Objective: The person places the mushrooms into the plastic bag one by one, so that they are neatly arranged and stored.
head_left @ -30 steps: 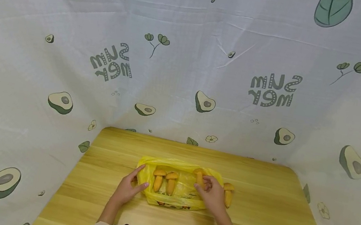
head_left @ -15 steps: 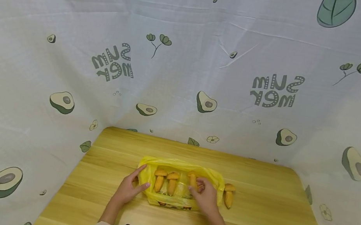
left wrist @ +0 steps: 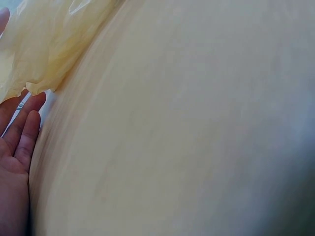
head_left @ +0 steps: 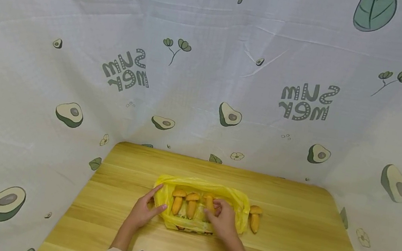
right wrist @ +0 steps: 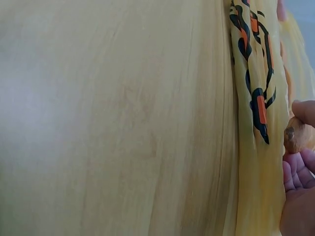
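On the tabletop (head_left: 285, 244) lies a yellow plastic bag (head_left: 170, 219); the left hand (head_left: 141, 212) presses its left edge with straight fingers. On the bag, the right hand (head_left: 223, 222) pinches a toy mushroom (head_left: 209, 202). That thin film may slide, shifting the two mushrooms (head_left: 185, 202) beside it.

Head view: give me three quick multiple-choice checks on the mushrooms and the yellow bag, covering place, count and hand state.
1. Where does the lone orange toy mushroom lie?
A. right of the yellow plastic bag
B. left of it
C. off the wooden table

2. How many mushrooms show in all?
A. two
B. four
C. six

3. The right hand:
A. lies flat and idle
B. holds a mushroom
C. lifts the bag

Key: 1 A, it lies on bare wood past the bag's right edge. 2 B, three on the bag, one beside it. 3 B, its fingers curl round the stem.
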{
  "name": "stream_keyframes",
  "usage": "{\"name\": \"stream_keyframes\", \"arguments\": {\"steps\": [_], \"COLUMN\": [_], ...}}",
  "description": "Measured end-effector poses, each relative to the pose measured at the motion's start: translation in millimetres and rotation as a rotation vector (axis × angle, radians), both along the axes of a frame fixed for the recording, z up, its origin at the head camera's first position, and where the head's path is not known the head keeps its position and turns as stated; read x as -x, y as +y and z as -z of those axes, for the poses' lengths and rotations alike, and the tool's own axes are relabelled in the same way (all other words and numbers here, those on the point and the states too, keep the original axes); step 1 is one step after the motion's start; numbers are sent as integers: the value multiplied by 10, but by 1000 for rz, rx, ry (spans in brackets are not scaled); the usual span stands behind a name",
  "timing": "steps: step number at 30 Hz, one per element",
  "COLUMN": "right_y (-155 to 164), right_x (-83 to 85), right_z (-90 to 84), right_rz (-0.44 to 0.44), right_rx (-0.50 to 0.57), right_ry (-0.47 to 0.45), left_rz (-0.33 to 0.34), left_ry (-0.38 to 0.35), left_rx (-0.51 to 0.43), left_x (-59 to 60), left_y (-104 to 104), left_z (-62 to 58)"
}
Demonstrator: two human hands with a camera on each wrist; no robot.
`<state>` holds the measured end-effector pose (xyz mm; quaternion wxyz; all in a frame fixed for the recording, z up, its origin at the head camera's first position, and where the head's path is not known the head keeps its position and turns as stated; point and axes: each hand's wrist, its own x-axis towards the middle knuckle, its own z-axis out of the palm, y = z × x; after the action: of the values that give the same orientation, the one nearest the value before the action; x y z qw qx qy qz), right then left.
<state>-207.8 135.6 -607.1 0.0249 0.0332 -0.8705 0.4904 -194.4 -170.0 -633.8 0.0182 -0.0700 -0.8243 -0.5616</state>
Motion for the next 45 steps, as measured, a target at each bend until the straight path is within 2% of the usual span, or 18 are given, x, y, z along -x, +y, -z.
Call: {"name": "stream_keyframes", "arguments": {"steps": [5,29,45], "right_y": [-29,-109,28], "right_x": [-8,-47,-83], "right_z": [12,-15,-66], "right_rz": [3,-1,10], "right_rx": [-16,-71,-28], "right_ry": [-24,-29,13], "left_rz": [7,-2,-7], "left_ry": [-1,0,9], "left_rx": [-2,2,8], "left_x": [1,17,2], "left_y": [0,11,3], "left_z": [0,9,10]}}
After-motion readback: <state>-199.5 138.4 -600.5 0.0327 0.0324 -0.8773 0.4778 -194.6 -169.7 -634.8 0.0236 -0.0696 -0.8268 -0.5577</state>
